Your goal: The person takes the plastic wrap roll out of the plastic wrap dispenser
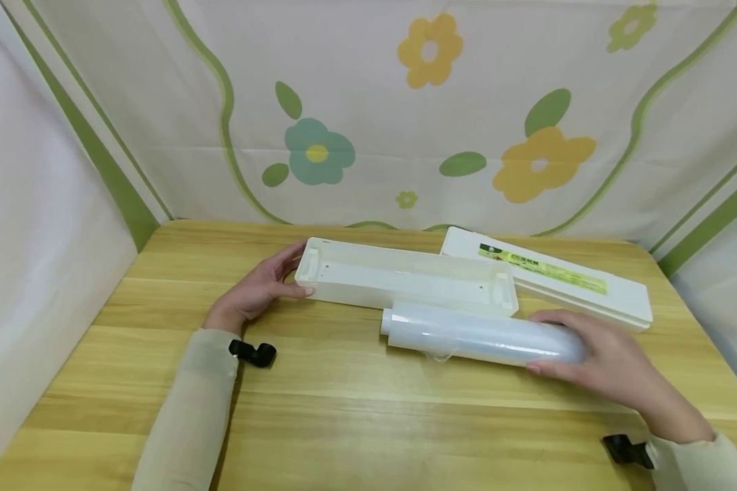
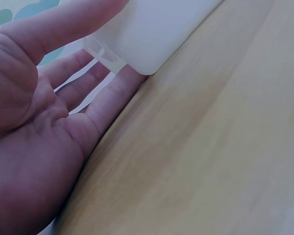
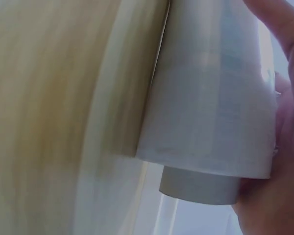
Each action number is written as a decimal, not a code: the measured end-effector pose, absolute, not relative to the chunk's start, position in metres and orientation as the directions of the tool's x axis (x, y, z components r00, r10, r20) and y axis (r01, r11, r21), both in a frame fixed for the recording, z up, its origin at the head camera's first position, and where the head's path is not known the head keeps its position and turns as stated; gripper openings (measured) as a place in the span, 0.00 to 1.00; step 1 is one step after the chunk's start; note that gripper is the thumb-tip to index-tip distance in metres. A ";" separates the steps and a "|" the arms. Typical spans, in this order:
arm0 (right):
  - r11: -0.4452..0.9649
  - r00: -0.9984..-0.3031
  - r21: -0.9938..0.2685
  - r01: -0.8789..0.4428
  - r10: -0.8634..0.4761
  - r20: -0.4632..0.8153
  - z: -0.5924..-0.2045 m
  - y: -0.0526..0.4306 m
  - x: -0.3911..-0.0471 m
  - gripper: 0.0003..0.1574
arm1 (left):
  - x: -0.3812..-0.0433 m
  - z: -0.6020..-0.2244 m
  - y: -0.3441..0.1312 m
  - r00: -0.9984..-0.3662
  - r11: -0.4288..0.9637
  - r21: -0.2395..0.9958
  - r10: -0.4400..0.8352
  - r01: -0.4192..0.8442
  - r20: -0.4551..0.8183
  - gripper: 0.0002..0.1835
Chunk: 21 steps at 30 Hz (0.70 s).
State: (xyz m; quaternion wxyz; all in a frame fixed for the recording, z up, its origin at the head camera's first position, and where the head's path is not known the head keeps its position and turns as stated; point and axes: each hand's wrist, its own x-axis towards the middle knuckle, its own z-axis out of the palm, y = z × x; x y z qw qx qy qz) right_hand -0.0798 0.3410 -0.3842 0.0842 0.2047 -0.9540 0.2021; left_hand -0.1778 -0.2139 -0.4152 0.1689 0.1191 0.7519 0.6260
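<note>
A long white open-topped plastic box (image 1: 350, 293) lies across the table. My left hand (image 1: 254, 290) holds its left end, thumb at the front and fingers round behind; the left wrist view shows the box corner (image 2: 152, 44) between them. My right hand (image 1: 614, 361) grips the right end of a thick roll of cling film (image 1: 467, 334), thumb on the near side and fingers over the far side. The roll's left end overlaps the box's front right in the head view. A white core (image 3: 201, 186) sticks out in the right wrist view. A loose film edge hangs below the roll.
Behind the box, at the right, lies a long white lid (image 1: 620, 293) with a green and yellow label. The wooden table (image 1: 344, 423) ends at a flowered cloth backdrop (image 1: 374, 102). Cloth also hangs at both sides.
</note>
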 end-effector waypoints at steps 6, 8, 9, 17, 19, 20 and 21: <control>0.841 -0.903 -0.340 -0.421 -0.351 0.248 -0.386 0.341 -0.076 0.44 | -0.180 -0.416 -0.214 -0.907 0.191 0.981 0.410 -0.024 -0.102 0.55; 0.843 -0.901 -0.332 -0.424 -0.353 0.253 -0.385 0.340 -0.077 0.44 | -0.179 -0.415 -0.215 -0.911 0.192 0.981 0.399 -0.024 -0.101 0.55; 0.842 -0.899 -0.329 -0.427 -0.356 0.257 -0.385 0.339 -0.077 0.44 | -0.179 -0.415 -0.216 -0.915 0.189 0.982 0.390 -0.026 -0.099 0.55; 0.808 -0.879 -0.363 -0.464 -0.368 0.303 -0.364 0.324 -0.085 0.50 | -0.152 -0.392 -0.226 -0.937 0.285 0.958 0.322 -0.040 -0.135 0.55; 0.823 -0.894 -0.370 -0.431 -0.334 0.298 -0.351 0.316 -0.089 0.54 | -0.141 -0.379 -0.225 -0.949 0.377 0.925 0.267 -0.055 -0.166 0.55; 0.843 -0.903 -0.350 -0.410 -0.321 0.284 -0.343 0.311 -0.092 0.57 | -0.136 -0.372 -0.222 -0.957 0.428 0.902 0.231 -0.065 -0.178 0.55; 0.864 -0.911 -0.318 -0.390 -0.312 0.269 -0.335 0.305 -0.095 0.60 | -0.133 -0.365 -0.218 -0.962 0.475 0.878 0.205 -0.062 -0.179 0.55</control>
